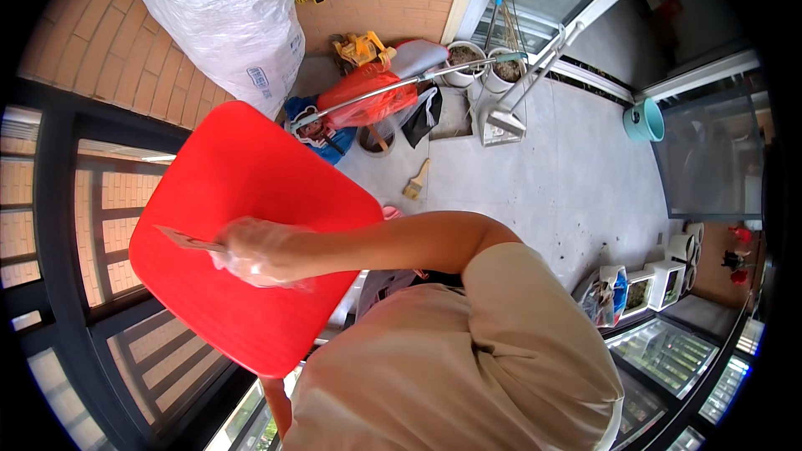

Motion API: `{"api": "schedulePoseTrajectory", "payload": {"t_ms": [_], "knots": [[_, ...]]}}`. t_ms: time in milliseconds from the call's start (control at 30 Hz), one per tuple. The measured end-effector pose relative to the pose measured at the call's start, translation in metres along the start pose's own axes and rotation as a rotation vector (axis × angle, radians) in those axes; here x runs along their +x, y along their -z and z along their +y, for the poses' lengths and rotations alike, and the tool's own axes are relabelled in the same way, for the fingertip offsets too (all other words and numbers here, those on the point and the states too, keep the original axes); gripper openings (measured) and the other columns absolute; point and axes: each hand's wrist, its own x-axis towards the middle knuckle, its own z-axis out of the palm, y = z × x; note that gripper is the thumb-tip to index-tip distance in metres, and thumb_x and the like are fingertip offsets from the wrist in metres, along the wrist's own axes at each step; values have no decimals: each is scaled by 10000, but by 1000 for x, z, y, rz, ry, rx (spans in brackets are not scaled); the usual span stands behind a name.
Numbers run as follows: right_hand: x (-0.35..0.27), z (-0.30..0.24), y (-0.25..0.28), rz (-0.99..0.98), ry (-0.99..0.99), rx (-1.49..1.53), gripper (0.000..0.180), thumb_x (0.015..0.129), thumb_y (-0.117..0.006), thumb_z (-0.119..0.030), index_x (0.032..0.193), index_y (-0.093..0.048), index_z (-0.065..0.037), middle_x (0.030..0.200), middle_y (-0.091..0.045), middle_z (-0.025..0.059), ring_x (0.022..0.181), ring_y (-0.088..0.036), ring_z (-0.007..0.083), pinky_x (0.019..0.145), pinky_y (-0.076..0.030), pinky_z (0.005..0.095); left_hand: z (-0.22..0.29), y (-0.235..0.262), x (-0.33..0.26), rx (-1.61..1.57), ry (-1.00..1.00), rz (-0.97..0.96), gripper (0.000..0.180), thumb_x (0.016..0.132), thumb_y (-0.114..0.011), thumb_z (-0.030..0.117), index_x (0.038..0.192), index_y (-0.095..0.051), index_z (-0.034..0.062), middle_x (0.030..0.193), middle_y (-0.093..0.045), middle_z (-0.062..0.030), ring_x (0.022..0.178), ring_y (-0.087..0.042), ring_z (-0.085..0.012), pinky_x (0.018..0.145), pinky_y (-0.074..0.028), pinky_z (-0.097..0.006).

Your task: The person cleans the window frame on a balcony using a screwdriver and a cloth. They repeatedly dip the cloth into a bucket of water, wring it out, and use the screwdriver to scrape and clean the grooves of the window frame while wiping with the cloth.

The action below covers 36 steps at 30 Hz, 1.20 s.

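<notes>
A red square stool seat (pixel 251 200) fills the left middle of the view, tilted up over the black balcony railing (pixel 58 225). My right hand (pixel 255 250), in a thin clear plastic glove, reaches across from the right and lies on the seat. It grips a small flat scraper-like tool (pixel 185 240) whose tip rests on the red surface. One red stool leg (pixel 277 405) shows below the seat. My beige-shirted body takes up the lower middle of the view. My left hand is out of sight.
A big white plastic sack (pixel 230 17) leans on the brick wall. On the grey tiled floor lie a red bag (pixel 368 93), a long metal-handled tool (pixel 434 75), a small brush (pixel 415 179), plant pots (pixel 464 57) and a teal bucket (pixel 643 121). White planters (pixel 656 280) stand at the right.
</notes>
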Motion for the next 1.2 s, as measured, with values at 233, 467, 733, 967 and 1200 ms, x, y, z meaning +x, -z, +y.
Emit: {"api": "schedulePoseTrajectory", "payload": {"t_ms": [233,467,733,967,1200], "knots": [[28,-78,-72,84,575,-1243,236,743,-584,-153,711,-565,81,674,-542,189,567,-521,218,437,-409,340,11,41,-24,178,-26,-107,212,913,-521,228,804,-577,54,714,-564,5,608,-521,-95,588,-428,-239],[21,-91,-78,193,557,-1141,194,674,-623,-113,622,-548,59,545,-495,135,491,-484,172,408,-375,291,17,60,-32,324,-7,-194,213,912,-521,227,803,-580,53,709,-563,5,603,-519,-95,584,-425,-239],[7,-113,-1,-124,667,-1268,93,756,-639,-117,768,-626,-25,692,-614,65,606,-548,152,505,-438,317,37,55,-28,521,1,-326,215,911,-520,225,802,-583,51,704,-562,5,598,-518,-94,578,-422,-238],[-97,-147,99,47,-191,-127,187,753,-580,-147,877,-663,-33,663,-595,129,582,-599,232,451,-496,383,75,37,6,747,-21,-553,216,910,-520,223,801,-586,50,699,-562,5,593,-516,-94,573,-419,-238],[-205,-197,153,630,-564,-18,245,818,-544,-298,875,-606,-68,602,-528,50,473,-480,143,377,-366,309,111,-2,51,1004,-49,-766,217,909,-519,222,800,-588,48,695,-561,6,588,-515,-93,569,-417,-237]]}}
